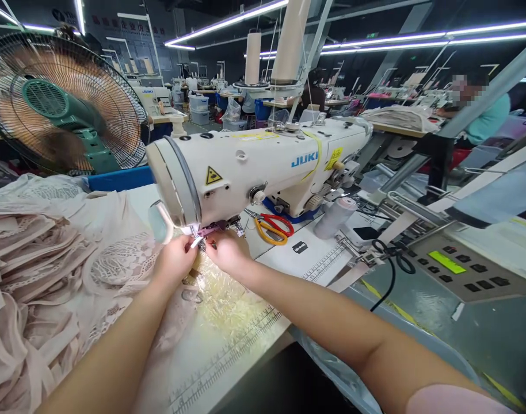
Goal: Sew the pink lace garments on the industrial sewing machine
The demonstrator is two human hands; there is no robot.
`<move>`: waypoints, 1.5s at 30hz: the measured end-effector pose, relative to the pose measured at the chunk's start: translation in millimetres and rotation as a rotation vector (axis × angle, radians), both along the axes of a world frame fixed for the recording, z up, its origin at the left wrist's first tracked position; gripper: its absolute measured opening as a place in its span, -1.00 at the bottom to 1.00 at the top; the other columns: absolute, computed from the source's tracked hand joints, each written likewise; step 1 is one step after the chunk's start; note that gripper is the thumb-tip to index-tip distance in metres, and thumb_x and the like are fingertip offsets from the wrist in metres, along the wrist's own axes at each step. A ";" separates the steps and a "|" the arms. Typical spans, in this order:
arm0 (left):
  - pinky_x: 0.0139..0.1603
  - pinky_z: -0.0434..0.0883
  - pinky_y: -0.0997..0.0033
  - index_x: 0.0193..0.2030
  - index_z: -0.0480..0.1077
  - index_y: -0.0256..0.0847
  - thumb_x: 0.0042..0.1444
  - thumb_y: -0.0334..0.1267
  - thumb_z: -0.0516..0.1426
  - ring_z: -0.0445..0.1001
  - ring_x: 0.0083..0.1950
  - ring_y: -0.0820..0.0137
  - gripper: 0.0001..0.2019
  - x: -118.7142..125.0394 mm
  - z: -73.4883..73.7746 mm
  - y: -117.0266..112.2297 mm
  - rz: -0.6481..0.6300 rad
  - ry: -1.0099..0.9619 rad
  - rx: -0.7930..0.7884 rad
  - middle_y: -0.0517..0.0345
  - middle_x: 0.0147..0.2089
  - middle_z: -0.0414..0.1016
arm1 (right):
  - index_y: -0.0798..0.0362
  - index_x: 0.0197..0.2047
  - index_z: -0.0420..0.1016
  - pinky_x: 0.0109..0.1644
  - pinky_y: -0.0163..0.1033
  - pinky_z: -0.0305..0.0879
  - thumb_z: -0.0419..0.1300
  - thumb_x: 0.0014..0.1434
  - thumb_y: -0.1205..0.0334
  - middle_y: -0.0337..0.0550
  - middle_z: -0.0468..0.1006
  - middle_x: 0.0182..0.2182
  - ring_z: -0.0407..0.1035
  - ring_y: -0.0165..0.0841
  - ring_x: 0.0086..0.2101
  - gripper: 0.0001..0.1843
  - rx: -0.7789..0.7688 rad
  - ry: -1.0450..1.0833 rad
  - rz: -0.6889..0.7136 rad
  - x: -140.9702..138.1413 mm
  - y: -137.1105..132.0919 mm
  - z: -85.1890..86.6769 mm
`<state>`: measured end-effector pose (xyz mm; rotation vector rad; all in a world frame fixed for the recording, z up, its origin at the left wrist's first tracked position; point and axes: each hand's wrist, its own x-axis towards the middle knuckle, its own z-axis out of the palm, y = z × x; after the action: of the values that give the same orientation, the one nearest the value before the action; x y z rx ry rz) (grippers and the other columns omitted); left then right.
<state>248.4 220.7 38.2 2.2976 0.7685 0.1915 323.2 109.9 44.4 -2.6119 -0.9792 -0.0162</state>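
At the needle end of a white JUKI sewing machine, my two hands work close together. My left hand is closed in a pinch on a small whitish fabric strip just under the needle. Fingertips bent, my right hand is pinched beside the presser foot; what it grips is hidden. A pale pink lace garment spreads over the table left of my left hand. Below the hands lies a heap of shiny, pale yellow small pieces.
Pink lace garments are piled at the left, before a large fan. Scissors with red and yellow handles and a thread cone are right of the needle. A control panel stands at the right. A co-worker sits beyond.
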 end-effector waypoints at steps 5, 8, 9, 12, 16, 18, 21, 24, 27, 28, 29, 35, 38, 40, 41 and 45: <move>-0.64 0.18 0.54 -0.34 0.32 -0.15 0.01 -0.25 0.03 0.39 -0.69 0.51 -0.90 -1.3 -4.7 4.1 -0.045 -0.051 -0.015 0.28 -0.42 0.46 | -0.04 -0.40 0.51 -0.40 -0.30 0.12 0.04 0.12 0.19 -0.22 0.55 -0.32 0.36 -0.34 -0.39 -0.78 0.053 -0.043 -0.023 -1.9 0.2 -5.8; -0.62 0.23 0.53 -0.31 0.31 -0.15 0.01 -0.23 0.02 0.40 -0.69 0.50 -0.89 -2.5 -7.0 5.6 -0.067 -0.073 -0.043 0.28 -0.40 0.45 | -0.03 -0.39 0.51 -0.39 -0.29 0.14 0.03 0.12 0.21 -0.19 0.54 -0.35 0.37 -0.33 -0.38 -0.77 0.060 -0.046 -0.028 -2.1 2.9 -10.0; -0.62 0.24 0.52 -0.32 0.31 -0.15 0.02 -0.22 0.02 0.41 -0.69 0.48 -0.88 -3.0 -7.5 5.8 -0.070 -0.078 -0.052 0.29 -0.42 0.44 | -0.02 -0.38 0.51 -0.39 -0.29 0.14 0.02 0.12 0.21 -0.18 0.54 -0.36 0.38 -0.33 -0.37 -0.76 0.062 -0.045 -0.032 -2.1 4.2 -11.2; -0.62 0.26 0.51 -0.38 0.30 -0.17 0.01 -0.19 0.03 0.43 -0.67 0.44 -0.88 -4.4 -7.5 5.3 -0.079 -0.102 -0.072 0.29 -0.48 0.39 | -0.02 -0.38 0.52 -0.40 -0.29 0.15 0.00 0.13 0.22 -0.17 0.53 -0.38 0.38 -0.32 -0.37 -0.74 0.062 -0.048 -0.036 -1.8 7.8 -13.9; -0.59 0.29 0.47 -0.44 0.30 -0.19 -0.02 -0.19 0.03 0.42 -0.68 0.45 -0.87 -5.6 -4.9 3.1 -0.080 -0.108 -0.076 0.27 -0.44 0.41 | -0.02 -0.38 0.52 -0.42 -0.29 0.14 -0.01 0.14 0.23 -0.17 0.54 -0.40 0.38 -0.32 -0.40 -0.73 0.055 -0.061 -0.013 -1.5 9.0 -14.2; -0.57 0.32 0.46 -0.43 0.31 -0.19 -0.02 -0.18 0.03 0.43 -0.68 0.44 -0.86 -6.1 -3.8 2.0 -0.068 -0.103 -0.082 0.26 -0.42 0.40 | -0.02 -0.37 0.52 -0.42 -0.28 0.13 -0.01 0.14 0.23 -0.18 0.54 -0.38 0.38 -0.33 -0.40 -0.74 0.061 -0.060 0.005 -1.7 8.0 -12.5; -0.60 0.34 0.44 -0.40 0.31 -0.19 -0.01 -0.15 0.02 0.45 -0.66 0.40 -0.84 -6.7 -2.9 0.7 -0.058 -0.101 -0.128 0.24 -0.44 0.38 | -0.01 -0.37 0.52 -0.40 -0.30 0.14 0.00 0.15 0.23 -0.17 0.55 -0.36 0.38 -0.34 -0.40 -0.74 0.070 -0.048 0.028 -2.5 5.9 -9.1; -0.64 0.33 0.44 -0.41 0.31 -0.20 -0.01 -0.16 0.03 0.45 -0.66 0.38 -0.84 -6.9 -2.1 -0.1 -0.054 -0.113 -0.140 0.22 -0.44 0.38 | 0.00 -0.37 0.52 -0.40 -0.30 0.14 0.01 0.16 0.24 -0.16 0.54 -0.36 0.37 -0.35 -0.39 -0.74 0.070 -0.038 0.030 -2.7 4.8 -7.8; -0.63 0.33 0.46 -0.41 0.32 -0.21 0.00 -0.16 0.03 0.45 -0.67 0.39 -0.83 -7.0 -1.1 -0.5 -0.055 -0.106 -0.117 0.21 -0.45 0.40 | 0.00 -0.38 0.52 -0.40 -0.30 0.14 0.01 0.16 0.25 -0.15 0.53 -0.36 0.37 -0.35 -0.39 -0.75 0.077 -0.049 0.034 -2.0 4.8 -9.8; -0.62 0.32 0.46 -0.41 0.32 -0.21 0.00 -0.16 0.03 0.45 -0.67 0.40 -0.83 -7.1 -0.9 -0.5 -0.056 -0.100 -0.108 0.21 -0.45 0.41 | 0.00 -0.38 0.52 -0.39 -0.30 0.14 0.01 0.17 0.24 -0.15 0.53 -0.36 0.37 -0.35 -0.38 -0.75 0.079 -0.056 0.037 -1.8 4.8 -10.8; -0.62 0.32 0.47 -0.41 0.32 -0.21 0.01 -0.16 0.03 0.45 -0.67 0.40 -0.83 -7.2 -0.7 -0.6 -0.058 -0.094 -0.103 0.21 -0.44 0.41 | 0.00 -0.38 0.51 -0.39 -0.30 0.14 0.01 0.17 0.24 -0.15 0.53 -0.36 0.37 -0.35 -0.39 -0.75 0.080 -0.062 0.037 -1.5 4.9 -11.8; -0.66 0.29 0.52 -0.40 0.33 -0.22 0.02 -0.16 0.03 0.45 -0.66 0.42 -0.82 -7.9 0.0 -1.8 -0.063 -0.110 -0.153 0.21 -0.45 0.38 | 0.01 -0.39 0.52 -0.39 -0.29 0.14 0.01 0.17 0.21 -0.14 0.54 -0.35 0.37 -0.34 -0.41 -0.74 0.074 -0.072 0.009 -1.3 5.9 -13.7; -0.70 0.27 0.53 -0.42 0.34 -0.23 0.02 -0.13 0.03 0.44 -0.66 0.43 -0.79 -8.1 0.5 -2.5 -0.079 -0.137 -0.180 0.19 -0.41 0.37 | 0.02 -0.40 0.52 -0.39 -0.30 0.14 0.01 0.17 0.22 -0.13 0.53 -0.38 0.37 -0.34 -0.41 -0.74 0.074 -0.073 0.006 -1.2 6.3 -13.7; -0.70 0.27 0.53 -0.44 0.34 -0.23 0.02 -0.12 0.02 0.44 -0.66 0.45 -0.78 -8.2 0.5 -2.6 -0.089 -0.140 -0.175 0.17 -0.37 0.38 | 0.02 -0.40 0.52 -0.39 -0.30 0.15 0.01 0.18 0.22 -0.14 0.52 -0.40 0.36 -0.34 -0.41 -0.73 0.076 -0.075 0.009 -1.0 6.5 -14.4; -0.70 0.27 0.52 -0.45 0.34 -0.23 0.01 -0.12 0.02 0.44 -0.66 0.45 -0.78 -8.3 0.3 -2.5 -0.093 -0.138 -0.172 0.17 -0.35 0.38 | 0.02 -0.39 0.52 -0.39 -0.30 0.15 0.00 0.18 0.21 -0.14 0.52 -0.40 0.36 -0.34 -0.41 -0.72 0.079 -0.076 0.008 -0.8 6.7 -15.1; -0.68 0.28 0.50 -0.45 0.35 -0.21 0.00 -0.10 0.02 0.44 -0.65 0.47 -0.77 -8.7 -1.0 -2.2 -0.087 -0.126 -0.181 0.17 -0.29 0.39 | -0.01 -0.40 0.52 -0.40 -0.31 0.13 -0.01 0.16 0.21 -0.17 0.52 -0.40 0.34 -0.35 -0.42 -0.72 0.089 -0.080 -0.003 -0.2 7.5 -18.4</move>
<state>239.6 218.5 37.2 2.1212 0.5953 0.2155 323.0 117.4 26.0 -2.5484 -0.9783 -0.1625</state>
